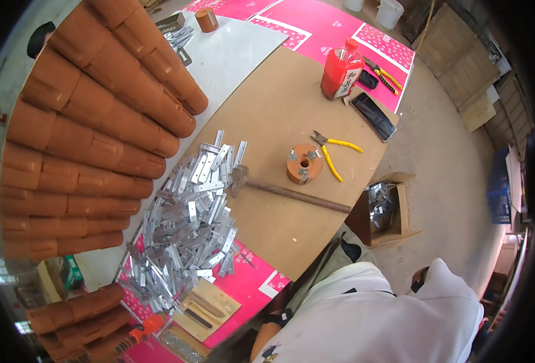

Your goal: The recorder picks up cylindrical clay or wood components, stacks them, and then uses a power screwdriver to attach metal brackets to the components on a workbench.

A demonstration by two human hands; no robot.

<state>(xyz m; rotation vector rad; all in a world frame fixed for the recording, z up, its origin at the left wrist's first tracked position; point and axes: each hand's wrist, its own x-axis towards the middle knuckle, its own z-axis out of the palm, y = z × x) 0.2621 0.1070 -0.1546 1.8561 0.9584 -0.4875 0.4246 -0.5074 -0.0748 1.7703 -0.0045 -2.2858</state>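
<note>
We see a brown worktable [279, 115] from above, but we cannot find either of the person's hands in view, so we cannot tell whether they are open, clenched or grasping anything; only a white sleeve and shirt [376, 314] and part of a forearm with a dark wristband [277, 319] show at the lower edge. Nearest to that forearm, a heap of small flat metal brackets [189, 224] spreads across the table's left part and onto a pink printed sheet [252, 281]. A hammer [285, 190] with a rusty handle lies on the table just right of the heap, its head touching the brackets. Beyond it sits a round terracotta-coloured disc [304, 163] with metal clips on its top, and yellow-handled pliers [334, 151] lie just beside it. Farther back stand a red bottle [342, 72] and a dark phone-like slab [373, 116]. Stacks of terracotta-coloured cone-shaped pots [92, 133] fill the left side, lying on their sides. An open cardboard box [385, 209] holding more metal pieces sits on the floor to the right of the table.
</note>
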